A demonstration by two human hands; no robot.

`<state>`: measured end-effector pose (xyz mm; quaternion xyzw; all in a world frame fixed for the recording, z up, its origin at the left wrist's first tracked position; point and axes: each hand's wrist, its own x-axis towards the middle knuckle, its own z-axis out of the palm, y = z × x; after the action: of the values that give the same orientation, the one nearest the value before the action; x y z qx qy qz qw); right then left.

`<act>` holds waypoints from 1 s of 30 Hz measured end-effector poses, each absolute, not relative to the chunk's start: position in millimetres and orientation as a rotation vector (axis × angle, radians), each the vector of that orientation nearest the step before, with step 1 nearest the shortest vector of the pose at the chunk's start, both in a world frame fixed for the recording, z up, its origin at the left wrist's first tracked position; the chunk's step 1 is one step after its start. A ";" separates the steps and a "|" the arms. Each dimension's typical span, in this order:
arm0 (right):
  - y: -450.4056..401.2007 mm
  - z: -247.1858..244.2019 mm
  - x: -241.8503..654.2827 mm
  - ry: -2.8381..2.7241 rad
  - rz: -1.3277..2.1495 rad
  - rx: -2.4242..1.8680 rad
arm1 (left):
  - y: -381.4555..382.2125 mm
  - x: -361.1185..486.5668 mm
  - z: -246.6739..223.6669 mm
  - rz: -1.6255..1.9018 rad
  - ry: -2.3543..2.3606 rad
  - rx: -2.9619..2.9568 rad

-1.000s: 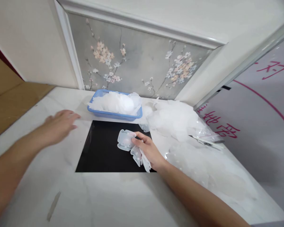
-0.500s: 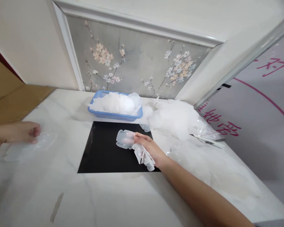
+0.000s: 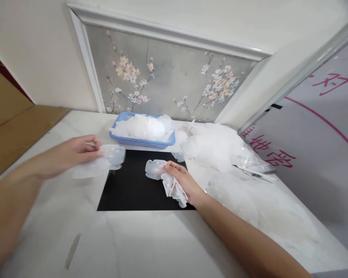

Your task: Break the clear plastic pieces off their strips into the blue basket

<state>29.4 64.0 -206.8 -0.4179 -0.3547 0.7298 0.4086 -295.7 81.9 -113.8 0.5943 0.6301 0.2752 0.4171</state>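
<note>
Pinched in my left hand [image 3: 85, 148] is a translucent plastic piece [image 3: 114, 154], over the left edge of a black mat [image 3: 130, 189]; a blurred translucent sheet shows below that hand. My right hand [image 3: 182, 179] is closed on several thin translucent pieces [image 3: 174, 190], and one rounded piece [image 3: 156, 170] sticks out to the left from its fingertips, above the mat. Behind the mat stands a blue basket [image 3: 142, 143] heaped with white translucent pieces [image 3: 146, 127].
A large pile of translucent pieces [image 3: 211, 144] lies right of the basket, beside a clear plastic bag [image 3: 253, 160]. More pieces spread along the right of the marble table [image 3: 133, 247]. A whiteboard [image 3: 316, 154] stands at the right.
My left hand has moved right, from the table's left side to the mat's edge, and a plastic piece now shows at its fingers. My right hand has hardly moved.
</note>
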 end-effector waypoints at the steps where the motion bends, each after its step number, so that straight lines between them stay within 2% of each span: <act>1: 64.1 -207.4 29.2 -0.895 1.829 -1.048 | 81.0 -276.4 -124.8 0.635 1.459 1.476; 7: 68.8 -215.2 34.4 -0.934 1.723 -1.074 | 72.4 -209.8 -185.2 0.529 1.132 1.373; 12: 71.5 -216.5 40.9 -1.057 1.681 -1.048 | 63.2 -215.5 -174.0 0.634 1.367 1.460; 17: 62.6 -211.3 37.5 -1.442 1.455 -1.038 | 58.8 -214.6 -164.9 0.761 1.546 1.608; 25: 47.7 -221.1 30.7 -1.903 0.844 -0.843 | 52.1 -201.8 -167.5 0.819 1.129 1.257; 30: 45.3 -225.7 29.6 -2.008 0.667 -0.794 | 49.5 -203.0 -167.0 0.834 1.013 1.151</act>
<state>29.6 45.3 -225.7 -0.3175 -0.8036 0.2671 0.4266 -203.0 49.5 -167.0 0.5051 0.4447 0.3662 0.6426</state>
